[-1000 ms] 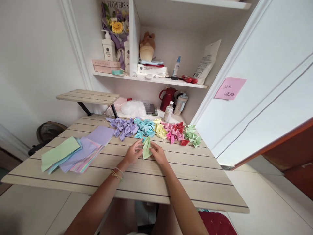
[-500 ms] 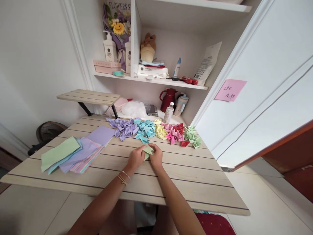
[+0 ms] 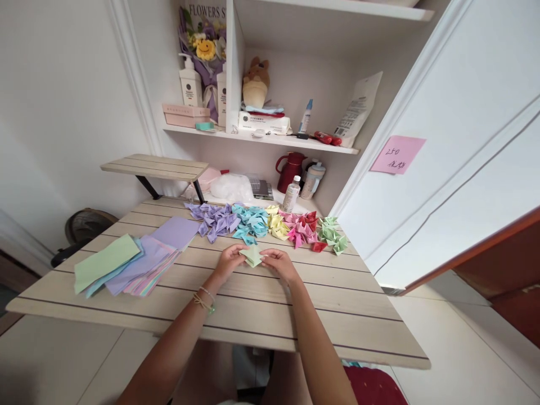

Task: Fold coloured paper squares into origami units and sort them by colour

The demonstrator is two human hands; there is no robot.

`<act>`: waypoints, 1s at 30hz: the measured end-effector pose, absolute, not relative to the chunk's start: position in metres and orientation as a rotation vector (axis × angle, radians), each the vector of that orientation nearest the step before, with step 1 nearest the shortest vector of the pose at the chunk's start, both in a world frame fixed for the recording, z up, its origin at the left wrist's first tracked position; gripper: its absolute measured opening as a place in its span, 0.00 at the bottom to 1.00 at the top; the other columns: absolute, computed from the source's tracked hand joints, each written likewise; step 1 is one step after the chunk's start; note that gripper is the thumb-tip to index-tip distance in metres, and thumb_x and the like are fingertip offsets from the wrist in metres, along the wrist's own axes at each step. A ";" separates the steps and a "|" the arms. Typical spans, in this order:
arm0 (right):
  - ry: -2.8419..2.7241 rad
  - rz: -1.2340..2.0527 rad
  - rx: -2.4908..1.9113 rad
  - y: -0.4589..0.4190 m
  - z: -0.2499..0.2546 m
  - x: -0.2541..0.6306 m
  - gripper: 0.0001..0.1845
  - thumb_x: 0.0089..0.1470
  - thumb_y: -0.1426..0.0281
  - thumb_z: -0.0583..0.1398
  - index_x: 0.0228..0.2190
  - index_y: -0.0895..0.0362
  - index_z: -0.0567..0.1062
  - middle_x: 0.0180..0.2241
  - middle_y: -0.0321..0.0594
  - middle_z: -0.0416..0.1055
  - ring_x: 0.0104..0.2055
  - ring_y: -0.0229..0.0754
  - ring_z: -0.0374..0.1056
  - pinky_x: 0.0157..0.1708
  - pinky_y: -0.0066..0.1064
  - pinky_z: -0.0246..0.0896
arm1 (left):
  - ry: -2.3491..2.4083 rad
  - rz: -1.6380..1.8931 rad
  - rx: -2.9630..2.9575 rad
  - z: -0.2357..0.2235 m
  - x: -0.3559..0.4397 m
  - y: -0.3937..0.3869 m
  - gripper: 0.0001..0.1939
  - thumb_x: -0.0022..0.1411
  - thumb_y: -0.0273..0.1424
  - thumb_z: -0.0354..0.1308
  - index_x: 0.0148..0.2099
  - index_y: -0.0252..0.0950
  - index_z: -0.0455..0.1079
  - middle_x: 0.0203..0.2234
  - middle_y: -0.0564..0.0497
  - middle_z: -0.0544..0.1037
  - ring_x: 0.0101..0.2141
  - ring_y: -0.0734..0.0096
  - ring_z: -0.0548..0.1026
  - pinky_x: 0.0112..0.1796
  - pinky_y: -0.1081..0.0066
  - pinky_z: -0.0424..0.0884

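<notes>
A small folded piece of light green paper (image 3: 252,255) lies on the wooden table (image 3: 329,315) between my two hands. My left hand (image 3: 228,260) pinches its left side and my right hand (image 3: 279,263) pinches its right side, both with fingers closed on it and pressed low against the tabletop. Just behind it runs a row of folded paper pieces: purple (image 3: 213,218), blue (image 3: 251,221), yellow (image 3: 277,225), pink and red (image 3: 302,228), green (image 3: 332,235).
A fanned stack of pastel paper sheets (image 3: 130,260) lies at the table's left. A small raised shelf (image 3: 155,167), a red jug (image 3: 289,169), a bottle (image 3: 291,193) and a plastic bag (image 3: 231,187) stand behind the row. A pink note (image 3: 397,153) is stuck on the right wall.
The green paper was held upright a second ago, then folded down under both hands. Now it lies flatter and smaller, and my hands have drawn slightly apart along its edges.
</notes>
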State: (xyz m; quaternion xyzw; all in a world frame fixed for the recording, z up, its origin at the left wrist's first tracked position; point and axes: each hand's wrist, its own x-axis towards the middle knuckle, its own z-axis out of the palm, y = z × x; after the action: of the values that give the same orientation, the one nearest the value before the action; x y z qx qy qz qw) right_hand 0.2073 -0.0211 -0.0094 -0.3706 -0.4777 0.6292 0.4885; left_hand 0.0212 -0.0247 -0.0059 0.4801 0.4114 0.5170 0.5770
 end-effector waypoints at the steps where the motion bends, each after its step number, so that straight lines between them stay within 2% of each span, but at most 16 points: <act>1: -1.151 1.513 -0.921 -0.021 -0.009 0.209 0.17 0.33 0.62 0.69 0.27 0.59 0.77 0.27 0.38 0.75 0.28 0.38 0.70 0.35 0.33 0.65 | 0.953 1.190 1.127 -0.006 0.020 -0.025 0.21 0.41 0.34 0.67 0.38 0.30 0.71 0.30 0.46 0.79 0.30 0.67 0.76 0.33 0.67 0.73; 5: -1.159 1.423 -0.972 -0.019 -0.009 0.211 0.17 0.35 0.59 0.68 0.23 0.59 0.75 0.22 0.36 0.72 0.25 0.36 0.67 0.29 0.29 0.65 | 0.993 1.164 1.150 -0.008 0.018 -0.023 0.17 0.39 0.35 0.68 0.31 0.30 0.72 0.26 0.48 0.78 0.27 0.69 0.75 0.31 0.70 0.72; 8: -1.181 1.367 -0.958 -0.018 -0.009 0.209 0.19 0.35 0.57 0.68 0.26 0.58 0.73 0.21 0.35 0.71 0.23 0.36 0.66 0.26 0.29 0.65 | 1.030 1.202 1.140 -0.011 0.018 -0.020 0.17 0.40 0.38 0.67 0.29 0.31 0.70 0.23 0.50 0.76 0.25 0.71 0.74 0.30 0.71 0.72; 11: -1.198 1.315 -0.948 -0.019 -0.008 0.207 0.21 0.36 0.55 0.66 0.30 0.56 0.71 0.21 0.34 0.71 0.22 0.38 0.66 0.26 0.32 0.66 | 1.030 1.248 1.128 -0.015 0.018 -0.018 0.19 0.41 0.39 0.66 0.32 0.32 0.68 0.22 0.52 0.75 0.24 0.71 0.74 0.28 0.70 0.73; 14: -1.272 1.283 -0.938 -0.019 -0.009 0.206 0.19 0.38 0.56 0.65 0.28 0.56 0.72 0.22 0.36 0.71 0.25 0.39 0.67 0.29 0.33 0.67 | 1.059 1.273 1.160 -0.016 0.018 -0.017 0.17 0.43 0.39 0.64 0.33 0.33 0.68 0.22 0.52 0.75 0.24 0.70 0.74 0.27 0.70 0.72; 18: -1.412 1.299 -0.921 -0.020 -0.013 0.206 0.20 0.36 0.61 0.67 0.33 0.58 0.75 0.28 0.39 0.73 0.29 0.39 0.67 0.31 0.31 0.65 | 1.056 1.267 1.236 -0.015 0.017 -0.018 0.15 0.45 0.37 0.63 0.33 0.32 0.72 0.27 0.48 0.78 0.30 0.67 0.75 0.32 0.69 0.72; 22: -1.543 1.185 -1.011 -0.020 -0.018 0.205 0.28 0.33 0.63 0.68 0.40 0.58 0.74 0.29 0.37 0.73 0.26 0.36 0.64 0.28 0.29 0.62 | 0.947 1.195 1.260 -0.014 0.019 -0.021 0.24 0.39 0.33 0.68 0.41 0.30 0.71 0.32 0.46 0.78 0.36 0.63 0.75 0.39 0.66 0.71; 25: -1.662 0.986 -1.105 -0.019 -0.018 0.207 0.21 0.38 0.62 0.65 0.37 0.57 0.77 0.30 0.39 0.73 0.28 0.38 0.64 0.29 0.30 0.61 | 0.977 1.148 1.312 -0.017 0.020 -0.021 0.26 0.35 0.32 0.70 0.40 0.30 0.71 0.30 0.47 0.78 0.33 0.66 0.75 0.36 0.68 0.71; 27: -1.733 0.912 -1.108 -0.018 -0.017 0.209 0.16 0.44 0.60 0.62 0.33 0.56 0.79 0.30 0.40 0.73 0.29 0.40 0.65 0.30 0.30 0.60 | 1.043 1.143 1.361 -0.019 0.019 -0.019 0.22 0.38 0.34 0.69 0.37 0.31 0.71 0.26 0.49 0.77 0.29 0.69 0.74 0.32 0.71 0.69; 30: -1.782 0.901 -1.057 -0.019 -0.012 0.209 0.14 0.47 0.59 0.60 0.30 0.55 0.80 0.28 0.40 0.73 0.29 0.41 0.66 0.30 0.30 0.60 | 1.082 1.150 1.410 -0.020 0.018 -0.017 0.17 0.43 0.39 0.65 0.32 0.31 0.71 0.21 0.52 0.74 0.24 0.74 0.71 0.26 0.75 0.66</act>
State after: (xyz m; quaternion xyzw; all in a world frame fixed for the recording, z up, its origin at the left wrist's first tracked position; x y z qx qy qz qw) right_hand 0.2091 -0.0194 -0.0121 -0.4230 -0.7133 0.3605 0.4270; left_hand 0.0181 -0.0173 -0.0205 0.5807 0.4456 0.4735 0.4899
